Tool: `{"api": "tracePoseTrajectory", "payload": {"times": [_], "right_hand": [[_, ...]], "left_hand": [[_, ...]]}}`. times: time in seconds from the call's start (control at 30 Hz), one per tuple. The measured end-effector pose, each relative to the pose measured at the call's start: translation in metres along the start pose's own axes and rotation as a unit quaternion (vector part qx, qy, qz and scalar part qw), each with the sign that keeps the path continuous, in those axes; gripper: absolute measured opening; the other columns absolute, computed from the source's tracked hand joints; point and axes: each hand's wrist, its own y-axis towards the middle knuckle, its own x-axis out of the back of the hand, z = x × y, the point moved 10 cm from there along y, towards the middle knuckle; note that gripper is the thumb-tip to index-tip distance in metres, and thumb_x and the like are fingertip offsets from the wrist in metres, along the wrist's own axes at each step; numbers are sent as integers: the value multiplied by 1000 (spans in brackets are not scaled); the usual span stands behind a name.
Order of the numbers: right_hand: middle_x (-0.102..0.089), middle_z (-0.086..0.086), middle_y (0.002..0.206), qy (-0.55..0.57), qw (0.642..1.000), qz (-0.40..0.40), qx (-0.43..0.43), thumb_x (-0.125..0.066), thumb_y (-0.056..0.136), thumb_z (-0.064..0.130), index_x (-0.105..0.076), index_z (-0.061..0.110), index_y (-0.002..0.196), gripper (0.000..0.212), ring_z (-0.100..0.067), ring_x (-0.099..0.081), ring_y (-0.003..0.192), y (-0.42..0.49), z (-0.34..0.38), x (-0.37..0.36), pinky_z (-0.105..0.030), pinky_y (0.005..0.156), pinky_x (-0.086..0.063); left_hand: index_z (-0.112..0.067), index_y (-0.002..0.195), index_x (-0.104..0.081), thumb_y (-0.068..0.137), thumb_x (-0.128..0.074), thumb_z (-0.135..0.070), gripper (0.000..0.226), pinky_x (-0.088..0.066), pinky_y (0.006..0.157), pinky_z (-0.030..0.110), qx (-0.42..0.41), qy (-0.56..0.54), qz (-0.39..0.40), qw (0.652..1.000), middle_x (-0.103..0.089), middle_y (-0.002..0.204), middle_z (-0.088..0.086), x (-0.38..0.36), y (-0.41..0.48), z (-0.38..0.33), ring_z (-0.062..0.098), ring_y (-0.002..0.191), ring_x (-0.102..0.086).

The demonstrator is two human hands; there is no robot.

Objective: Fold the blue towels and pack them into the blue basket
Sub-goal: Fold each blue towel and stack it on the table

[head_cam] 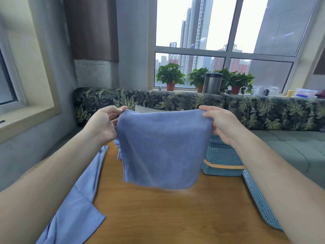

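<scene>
Fingers (123, 108) of the left hand (103, 124) and fingers (206, 108) of the right hand (223, 125) pinch the two upper corners of a blue towel (161, 147). The thumbs face the camera and the other fingers curl behind the cloth. The towel, a soft, fine-knit square with a rounded lower corner, hangs in the air between two bare forearms. Its slightly blurred bottom hem is clear of the table (167, 213).

Behind the towel's left edge, bunched edges of more blue cloth (118, 150) show on the table; whether it is folded cannot be told. A second blue towel (79, 199) lies flat along the table's left edge and droops over it.

Just right of the held towel stands the blue basket (223, 155), rectangular plastic with a lattice of small openings and a tan band near its base. The right hand hides its inside. Beside it, a flat perforated blue panel (260, 199) rests at the table's right edge.

The table is warm brown wood grain. Beyond it runs a bench sofa (175, 101), its back in dark leaf print, its seat grey and tufted. On the sill of a large window (228, 51) stand potted green plants (169, 76) and a steel canister (212, 82); towers rise outside.
</scene>
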Motion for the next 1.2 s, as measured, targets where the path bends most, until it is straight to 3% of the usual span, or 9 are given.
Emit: {"api": "tracePoseTrajectory", "payload": {"times": [0.1,0.23,0.37,0.47,0.57,0.7,0.8,0.93,1.2], "right_hand": [[-75,-1,112,2,999,-31,16,-66,97,25,-79,22,103,14,-19,-62,92,6,-1,7,-30,72,-49],[-73,-5,97,-3,999,-36,32,-64,97,13,-78,19,98,14,-22,-56,83,5,1,9,-31,72,-45],[-73,-6,99,-8,999,-11,29,-63,95,4,-78,22,97,23,-22,-56,83,-2,5,6,-30,72,-45],[-74,-5,96,-18,999,1,28,-65,93,4,-79,20,98,22,-21,-57,82,-13,14,5,-30,71,-46],[-75,1,89,-40,997,14,57,-73,87,5,-79,19,100,20,-15,-62,81,-30,35,7,-29,72,-46],[-75,0,90,-99,988,37,112,-77,81,1,-77,20,98,25,-13,-65,82,-44,59,2,-29,72,-50],[-75,-1,89,-182,973,19,141,-77,86,6,-77,23,91,17,-15,-66,80,-42,62,0,-32,73,-54],[-71,2,91,-316,936,-3,153,-73,92,20,-78,26,86,9,-15,-64,86,-28,50,-3,-33,76,-48],[-72,1,95,-238,964,-30,116,-63,98,17,-69,22,92,11,-14,-74,66,5,30,-10,-28,59,-50]], "left_hand": [[-15,116,-66,96,-53,-2,27,-52,96,37,-53,-12,-18,998,-67,104,10,1,5,-12,21,92,-65],[-19,111,-68,93,-42,11,43,-56,78,26,-84,-7,-8,996,-63,124,15,0,5,-21,20,96,-67],[-18,113,-69,90,-43,10,44,-49,104,32,-91,8,-3,996,-64,128,12,4,0,-24,21,111,-64],[-20,110,-70,90,-52,1,34,-53,84,26,-114,27,-3,993,-69,105,5,7,-11,-28,15,88,-63],[-21,108,-72,89,-62,-6,26,-34,55,19,-163,84,-27,983,-66,79,-6,19,-20,-39,6,64,-50],[-21,104,-75,84,-72,-1,27,-39,66,22,-229,144,-21,963,-71,85,-2,20,-33,-58,10,72,-58],[-23,99,-74,84,-75,0,27,-44,57,13,-277,262,-58,923,-68,81,0,13,-33,-68,2,64,-60],[-17,88,-75,85,-78,-12,6,-43,64,25,-271,402,-89,870,-58,70,1,12,-5,-62,13,65,-49],[-10,91,-68,92,-70,-14,4,-59,70,38,-280,447,-105,843,-70,85,7,3,39,-66,16,64,-63]]}}
